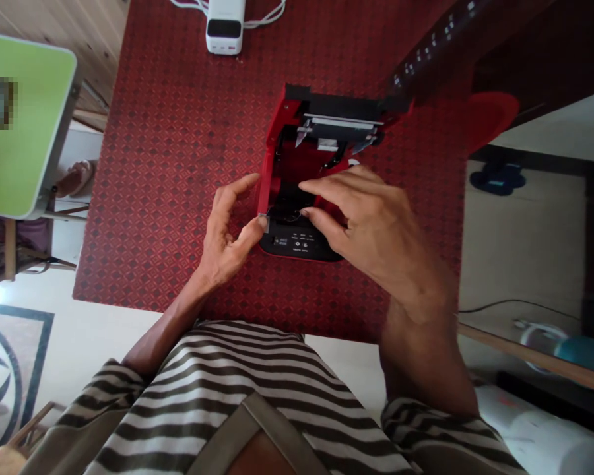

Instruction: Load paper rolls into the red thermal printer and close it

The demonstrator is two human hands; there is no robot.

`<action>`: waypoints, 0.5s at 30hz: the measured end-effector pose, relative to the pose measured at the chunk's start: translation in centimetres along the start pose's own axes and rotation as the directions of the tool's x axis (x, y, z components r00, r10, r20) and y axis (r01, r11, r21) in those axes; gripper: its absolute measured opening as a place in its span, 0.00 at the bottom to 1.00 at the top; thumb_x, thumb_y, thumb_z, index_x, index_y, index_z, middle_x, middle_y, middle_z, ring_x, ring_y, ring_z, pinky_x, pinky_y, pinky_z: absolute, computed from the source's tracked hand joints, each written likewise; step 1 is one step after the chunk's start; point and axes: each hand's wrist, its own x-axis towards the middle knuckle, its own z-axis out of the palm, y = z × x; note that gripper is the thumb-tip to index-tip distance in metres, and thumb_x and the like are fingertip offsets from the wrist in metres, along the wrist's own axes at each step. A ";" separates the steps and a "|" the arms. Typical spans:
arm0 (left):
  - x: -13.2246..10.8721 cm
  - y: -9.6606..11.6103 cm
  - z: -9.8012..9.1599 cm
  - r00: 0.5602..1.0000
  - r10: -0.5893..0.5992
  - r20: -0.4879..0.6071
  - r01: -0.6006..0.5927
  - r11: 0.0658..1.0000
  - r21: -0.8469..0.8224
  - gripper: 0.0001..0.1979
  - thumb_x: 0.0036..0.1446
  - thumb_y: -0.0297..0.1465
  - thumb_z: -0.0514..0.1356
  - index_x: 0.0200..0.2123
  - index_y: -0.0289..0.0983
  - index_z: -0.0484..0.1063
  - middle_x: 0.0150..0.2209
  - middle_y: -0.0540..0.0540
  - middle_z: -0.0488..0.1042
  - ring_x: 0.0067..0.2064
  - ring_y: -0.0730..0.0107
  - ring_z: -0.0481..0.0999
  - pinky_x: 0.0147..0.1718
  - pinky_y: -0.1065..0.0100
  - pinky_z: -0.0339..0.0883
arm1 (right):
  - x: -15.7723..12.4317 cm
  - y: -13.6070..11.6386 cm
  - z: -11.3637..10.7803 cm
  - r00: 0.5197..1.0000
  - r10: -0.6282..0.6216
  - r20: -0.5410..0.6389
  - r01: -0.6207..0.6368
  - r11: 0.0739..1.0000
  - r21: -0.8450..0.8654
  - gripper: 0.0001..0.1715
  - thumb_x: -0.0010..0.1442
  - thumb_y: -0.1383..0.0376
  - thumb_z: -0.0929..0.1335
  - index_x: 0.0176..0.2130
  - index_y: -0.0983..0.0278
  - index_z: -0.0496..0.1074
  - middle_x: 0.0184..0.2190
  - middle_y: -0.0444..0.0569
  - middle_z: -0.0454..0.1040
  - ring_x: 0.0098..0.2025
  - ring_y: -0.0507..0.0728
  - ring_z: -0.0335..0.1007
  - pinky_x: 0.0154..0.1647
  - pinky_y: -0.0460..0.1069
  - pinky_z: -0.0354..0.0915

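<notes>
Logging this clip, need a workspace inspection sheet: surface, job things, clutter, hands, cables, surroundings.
Surface: red patterned tablecloth.
Job things: red device, lid open, black control panel nearest the person.
Clutter: white power bank.
Hands: left hand, thumb on small grey piece at device's edge; right hand, fingertips inside device.
Cables: white cable at power bank; black cable beyond table.
Surroundings: green tabletop, patterned floor.

I'm seeing the printer (307, 155) sitting on the counter (153, 198), its lid (433, 56) leaning away toward the far right. The left hand (222, 241) is touching its near left corner while the right hand (371, 224) is reaching over its near half. A power bank (225, 26) is sitting beyond it at the counter's far edge, and a folding table (24, 125) is standing off to the left.
</notes>
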 end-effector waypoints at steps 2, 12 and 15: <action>0.4 0.5 -0.4 0.994 0.112 0.009 -0.113 0.992 0.051 0.33 0.83 0.62 0.71 0.81 0.61 0.80 0.76 0.44 0.84 0.77 0.35 0.82 0.82 0.30 0.78 | -0.5 0.0 0.1 0.999 -0.002 -0.037 0.003 1.000 0.015 0.25 0.83 0.68 0.69 0.68 0.55 0.91 0.62 0.56 0.95 0.66 0.74 0.90 0.78 0.75 0.81; 1.5 3.1 -0.6 0.994 0.099 0.046 -0.106 0.973 0.205 0.16 0.82 0.57 0.76 0.58 0.56 0.95 0.70 0.41 0.82 0.75 0.39 0.82 0.80 0.32 0.83 | -0.7 0.2 0.5 0.996 -0.091 -0.025 0.093 0.982 0.163 0.23 0.88 0.65 0.67 0.59 0.54 0.93 0.56 0.52 0.97 0.57 0.67 0.93 0.66 0.64 0.86; 1.8 3.0 -0.6 0.996 0.084 0.037 -0.090 0.975 0.205 0.18 0.81 0.60 0.77 0.54 0.55 0.95 0.69 0.42 0.83 0.74 0.40 0.83 0.79 0.33 0.84 | -1.0 0.3 0.4 0.996 -0.088 0.011 0.084 0.978 0.192 0.19 0.88 0.60 0.70 0.62 0.54 0.92 0.58 0.52 0.97 0.58 0.68 0.93 0.67 0.65 0.86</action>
